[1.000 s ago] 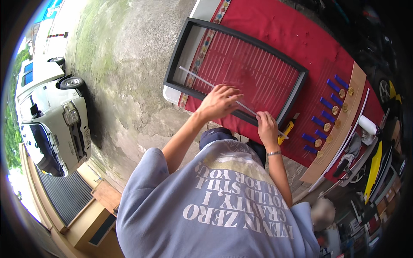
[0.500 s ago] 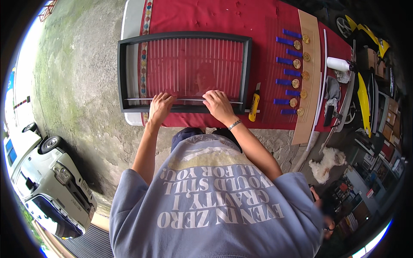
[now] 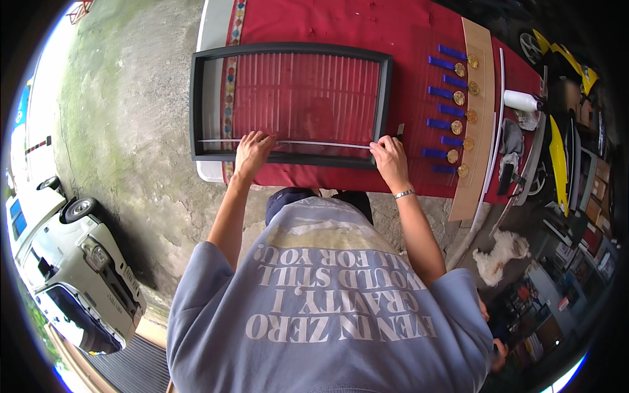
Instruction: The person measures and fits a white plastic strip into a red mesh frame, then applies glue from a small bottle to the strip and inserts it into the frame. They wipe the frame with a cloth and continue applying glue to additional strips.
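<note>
Along the near side of a black frame, a thin pale strip is lying inside, running almost parallel with the near rail. At its right end, close to the frame's near right corner, the right hand is holding it with thumb and fingers brought narrow. Farther left, the left hand is reaching across the near rail and covering part of the strip; its fingers are staying close together, but I cannot tell whether they are pinching or only pressing. Beneath the frame, a red cloth is covering the table, and to the right, gold medals with blue ribbons are lying in rows.
</note>
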Available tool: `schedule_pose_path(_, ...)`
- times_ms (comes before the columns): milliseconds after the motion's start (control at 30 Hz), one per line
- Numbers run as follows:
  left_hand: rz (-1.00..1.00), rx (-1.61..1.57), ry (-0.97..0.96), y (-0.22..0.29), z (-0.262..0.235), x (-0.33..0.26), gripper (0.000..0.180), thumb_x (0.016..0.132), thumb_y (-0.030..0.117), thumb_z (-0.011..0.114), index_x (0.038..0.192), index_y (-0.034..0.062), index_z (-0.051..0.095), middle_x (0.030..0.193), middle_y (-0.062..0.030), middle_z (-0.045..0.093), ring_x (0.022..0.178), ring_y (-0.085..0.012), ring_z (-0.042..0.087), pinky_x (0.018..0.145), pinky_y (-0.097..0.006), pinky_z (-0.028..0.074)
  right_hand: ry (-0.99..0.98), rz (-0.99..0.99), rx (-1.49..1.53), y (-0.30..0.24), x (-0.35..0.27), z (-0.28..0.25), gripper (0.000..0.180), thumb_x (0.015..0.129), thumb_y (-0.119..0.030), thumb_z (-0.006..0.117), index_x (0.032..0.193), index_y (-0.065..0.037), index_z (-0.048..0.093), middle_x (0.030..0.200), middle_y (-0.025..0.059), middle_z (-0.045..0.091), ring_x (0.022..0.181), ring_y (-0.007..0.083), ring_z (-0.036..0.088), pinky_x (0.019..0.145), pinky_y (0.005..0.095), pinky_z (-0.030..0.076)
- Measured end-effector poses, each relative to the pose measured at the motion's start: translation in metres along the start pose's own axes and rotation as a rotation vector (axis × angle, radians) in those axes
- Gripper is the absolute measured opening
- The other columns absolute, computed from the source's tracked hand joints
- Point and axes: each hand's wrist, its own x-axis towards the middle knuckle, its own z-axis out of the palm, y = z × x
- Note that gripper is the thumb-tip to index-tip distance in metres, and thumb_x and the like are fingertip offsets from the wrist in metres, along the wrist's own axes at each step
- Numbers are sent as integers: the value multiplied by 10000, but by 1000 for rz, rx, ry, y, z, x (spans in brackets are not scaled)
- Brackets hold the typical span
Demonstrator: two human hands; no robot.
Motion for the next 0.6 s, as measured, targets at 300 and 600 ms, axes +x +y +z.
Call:
schedule_pose_path(300, -12, 38, 29, -5, 2, 5, 184, 840, 136, 658, 1019, 145, 702, 939, -45, 611, 901, -249, 590, 775, -391, 468, 8, -46, -74, 9, 3, 8, 124, 864, -147, 692, 969, -83, 674, 884, 53, 538, 886, 247, 575, 787, 408, 484)
schedule_pose_path(600, 23, 38, -9, -11, 4, 9, 249, 784, 116, 689, 1032, 143, 690, 982, -33, 605, 946, -237, 583, 797, -378, 466, -58, 62, -218, -1, 12, 17, 109, 889, -176, 644, 867, -71, 666, 900, 81, 532, 903, 266, 567, 801, 424, 482)
